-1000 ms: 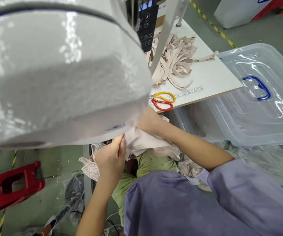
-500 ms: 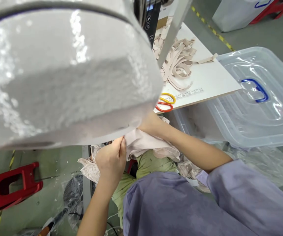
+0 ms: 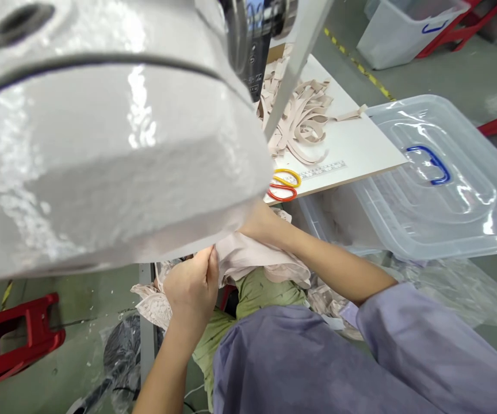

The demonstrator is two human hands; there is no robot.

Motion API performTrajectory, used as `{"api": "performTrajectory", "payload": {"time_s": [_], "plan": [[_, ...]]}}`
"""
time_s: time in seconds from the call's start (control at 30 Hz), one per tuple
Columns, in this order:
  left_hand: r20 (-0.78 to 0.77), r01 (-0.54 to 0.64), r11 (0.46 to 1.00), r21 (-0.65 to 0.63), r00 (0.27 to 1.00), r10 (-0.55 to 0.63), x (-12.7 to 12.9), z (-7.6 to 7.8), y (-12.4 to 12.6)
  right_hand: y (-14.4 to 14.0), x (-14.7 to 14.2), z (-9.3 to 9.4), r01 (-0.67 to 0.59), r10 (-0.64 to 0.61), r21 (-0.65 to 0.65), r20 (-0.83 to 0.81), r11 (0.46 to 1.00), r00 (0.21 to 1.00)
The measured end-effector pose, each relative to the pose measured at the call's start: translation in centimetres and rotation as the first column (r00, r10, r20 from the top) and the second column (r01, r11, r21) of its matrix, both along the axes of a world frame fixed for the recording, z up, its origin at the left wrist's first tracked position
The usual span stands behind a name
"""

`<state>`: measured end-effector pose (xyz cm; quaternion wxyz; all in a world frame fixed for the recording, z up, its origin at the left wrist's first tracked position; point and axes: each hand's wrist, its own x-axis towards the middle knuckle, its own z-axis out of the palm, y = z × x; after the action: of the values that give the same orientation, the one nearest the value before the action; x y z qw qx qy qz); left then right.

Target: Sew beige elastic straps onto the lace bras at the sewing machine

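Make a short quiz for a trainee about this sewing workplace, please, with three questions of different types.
1. True or false: the left hand pinches the pink cloth.
2. Which lies beside the scissors? A) strips B) cup C) phone
3. What colour is the handle on the box lid?

Key: 1 true. 2 A, the strips on the table. 3 blue.

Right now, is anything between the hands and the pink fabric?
No. The left hand already pinches the pink fabric. The right hand is hidden behind the sewing machine head, forearm lying on the fabric.
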<state>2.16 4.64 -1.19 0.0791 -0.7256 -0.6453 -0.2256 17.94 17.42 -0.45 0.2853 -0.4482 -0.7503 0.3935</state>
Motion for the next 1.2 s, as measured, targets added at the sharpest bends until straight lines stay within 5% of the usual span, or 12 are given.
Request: {"api": "performTrajectory", "payload": {"time_s": [0.4,0.67,1.03,1.2], "plan": [[0.108,-0.027,0.999,0.04,0.994,0.023,-1.5,-0.5,-0.8,-1.0,-0.7,-0.5,-0.013,0.015,0.016,-0.085,1.0,0.996],[0.267,-0.044,0.999,0.01,0.963,0.04,-1.3,-0.1,-1.0,-0.8,-0.4,-2.7,-0.047,0.056,0.075,-0.125,0.996,0.991],[0.328,-0.044,0.983,0.176,0.944,-0.016,-0.5,-0.4,-0.9,-1.0,-0.1,-3.7,0.003,0.017,0.11,-0.181,0.994,0.983],[0.339,-0.03,0.989,0.146,0.941,-0.021,-0.3,-0.6,-1.0,-1.1,0.4,-4.0,-0.027,0.036,0.058,-0.157,0.998,0.987]]}}
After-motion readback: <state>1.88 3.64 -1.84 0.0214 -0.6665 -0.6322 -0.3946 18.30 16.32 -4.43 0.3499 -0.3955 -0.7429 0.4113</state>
